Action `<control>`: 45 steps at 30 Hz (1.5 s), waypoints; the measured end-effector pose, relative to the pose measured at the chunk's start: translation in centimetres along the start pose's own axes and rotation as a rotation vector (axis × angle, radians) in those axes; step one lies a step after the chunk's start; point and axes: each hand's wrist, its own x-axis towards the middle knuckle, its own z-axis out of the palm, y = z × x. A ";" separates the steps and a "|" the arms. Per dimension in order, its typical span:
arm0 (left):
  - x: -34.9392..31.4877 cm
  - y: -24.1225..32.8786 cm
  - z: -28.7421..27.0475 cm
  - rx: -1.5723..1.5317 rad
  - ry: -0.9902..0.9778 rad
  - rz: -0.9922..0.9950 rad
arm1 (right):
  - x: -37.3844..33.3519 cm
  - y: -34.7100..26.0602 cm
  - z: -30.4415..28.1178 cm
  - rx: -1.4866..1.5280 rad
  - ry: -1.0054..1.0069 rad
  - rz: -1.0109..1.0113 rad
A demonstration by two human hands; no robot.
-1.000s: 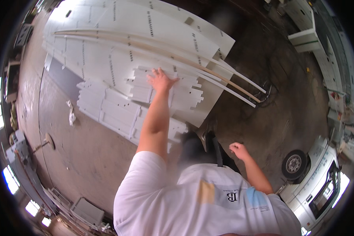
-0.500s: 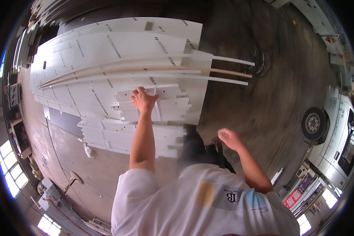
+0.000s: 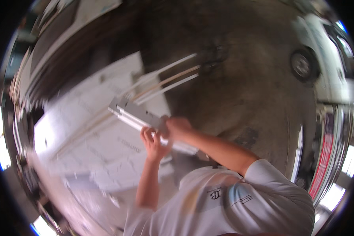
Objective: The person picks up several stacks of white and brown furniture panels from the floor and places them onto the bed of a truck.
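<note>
white panels [image 3: 137, 114] jut forward-left from the gripping fingers [image 3: 146, 133]

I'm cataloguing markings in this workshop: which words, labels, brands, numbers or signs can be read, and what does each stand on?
White shirt: large dark letters, wording not copied out here; finer print beside them is too small and blurred.
Red panel at right: pale marks, too blurred to read.
White sheets: scattered dark marks, too blurred.
Held white panels: no readable print visible.
</note>
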 end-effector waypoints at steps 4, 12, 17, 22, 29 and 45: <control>2.7 10.9 2.3 -0.162 -0.168 0.266 | -11.1 6.9 -2.9 0.198 0.373 0.212; 5.6 39.0 14.1 -0.434 -0.447 0.884 | -36.3 25.9 -9.4 0.786 0.719 0.650; 2.7 54.4 20.2 -0.485 -0.456 0.979 | -48.5 40.1 -7.8 1.053 1.446 0.487; 0.2 64.0 26.4 -0.643 -0.573 0.711 | -65.7 46.3 -10.7 1.187 1.909 0.435; -0.1 62.7 47.4 -0.490 -1.208 0.507 | -80.5 57.3 -11.7 1.635 2.417 0.021; 7.5 106.8 86.0 -0.132 -1.626 0.946 | -105.4 86.0 -22.5 1.318 3.071 -0.336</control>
